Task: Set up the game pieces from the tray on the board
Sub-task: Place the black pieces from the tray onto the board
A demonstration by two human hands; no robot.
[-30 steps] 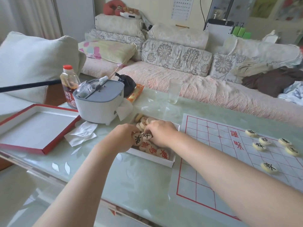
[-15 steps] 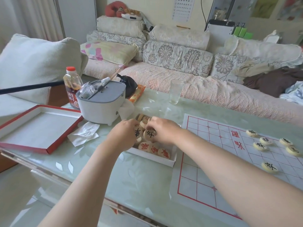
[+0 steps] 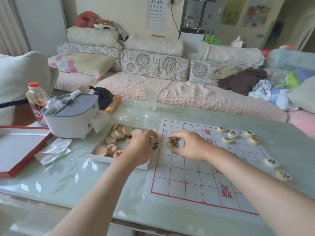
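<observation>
The left hand (image 3: pixel 144 149) and right hand (image 3: pixel 189 145) are each pinching a round piece (image 3: pixel 173 143) at the board (image 3: pixel 187 176)'s left edge, where a slip could be sending one rolling.

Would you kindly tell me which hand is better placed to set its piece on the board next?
Right hand: its black-marked piece hangs above the xiangqi board, while the left hand holds the other piece over the tray's right end.

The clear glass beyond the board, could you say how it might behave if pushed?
The glass looks tall and narrow, so a push near the rim would probably tip it. It appears nearly empty, so likely light. The glossy table may let it slide.
</observation>
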